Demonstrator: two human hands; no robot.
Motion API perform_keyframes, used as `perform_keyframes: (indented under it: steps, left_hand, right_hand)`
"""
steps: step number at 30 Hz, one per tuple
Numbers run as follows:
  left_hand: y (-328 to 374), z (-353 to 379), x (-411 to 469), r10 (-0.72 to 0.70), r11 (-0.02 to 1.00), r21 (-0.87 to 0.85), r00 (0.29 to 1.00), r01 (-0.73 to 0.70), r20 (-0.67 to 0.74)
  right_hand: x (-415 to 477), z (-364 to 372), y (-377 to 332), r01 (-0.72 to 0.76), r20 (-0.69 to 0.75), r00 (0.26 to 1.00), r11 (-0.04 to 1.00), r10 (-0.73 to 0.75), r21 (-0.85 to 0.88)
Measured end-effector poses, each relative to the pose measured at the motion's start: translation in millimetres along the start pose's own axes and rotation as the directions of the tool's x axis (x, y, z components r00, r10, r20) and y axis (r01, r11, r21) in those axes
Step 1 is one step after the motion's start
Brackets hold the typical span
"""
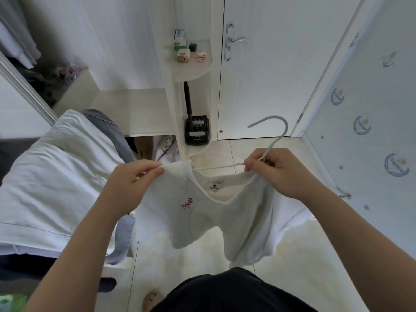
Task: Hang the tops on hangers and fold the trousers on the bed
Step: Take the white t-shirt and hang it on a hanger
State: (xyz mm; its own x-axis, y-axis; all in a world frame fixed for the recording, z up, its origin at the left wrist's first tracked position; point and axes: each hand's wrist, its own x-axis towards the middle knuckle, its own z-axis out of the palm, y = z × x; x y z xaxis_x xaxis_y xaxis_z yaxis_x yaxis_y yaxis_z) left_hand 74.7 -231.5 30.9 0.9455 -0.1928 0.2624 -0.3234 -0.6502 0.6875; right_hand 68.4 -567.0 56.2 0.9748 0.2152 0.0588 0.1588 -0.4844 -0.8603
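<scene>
Top: the white top (216, 221) hangs in mid-air at the centre of the frame, neckline up and open so the hanger can go in.
Hanger: the white hanger (286, 129) sits right of centre. Its hook is free and points up, and 1 thin arm runs left toward the far shoulder.
Left hand: the left hand (132, 176) pinches that shoulder between thumb and fingertips, apparently stretching it out for the arm's end.
Right hand: the right hand (279, 171) has its fingers curled round the hanger's neck and the near shoulder's cloth, so both are held together.
Bed: the bed (51, 176) fills the left of the frame. Grey cloth (103, 124) lies at its upper edge, and I cannot tell whether that is trousers.
Stage: this top looks about half hung, and no folding shows.
</scene>
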Motion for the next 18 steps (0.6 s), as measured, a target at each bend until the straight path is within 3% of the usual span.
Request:
perform_keyframes:
  steps: [4,8,12,18]
  left_hand:
    - [7,14,5,0.028,1.000,-0.012,0.999,-0.028,0.025]
    - [3,24,7,-0.026,0.999,-0.028,0.995,0.029,0.099]
    - [-13,25,5,-0.005,0.993,0.115,0.988,-0.013,0.155]
    - [-32,18,3,-0.069,0.971,0.227,0.997,0.072,-0.022]
  right_hand:
    - [5,2,-9,0.042,0.005,0.999,0.997,-0.042,-0.069]
    - [7,9,-12,-0.004,-0.011,1.000,1.000,0.004,0.031]
    - [6,10,-11,-0.017,-0.021,1.000,1.000,0.018,0.020]
    - [7,7,-5,-0.019,0.029,0.999,0.999,0.020,-0.039]
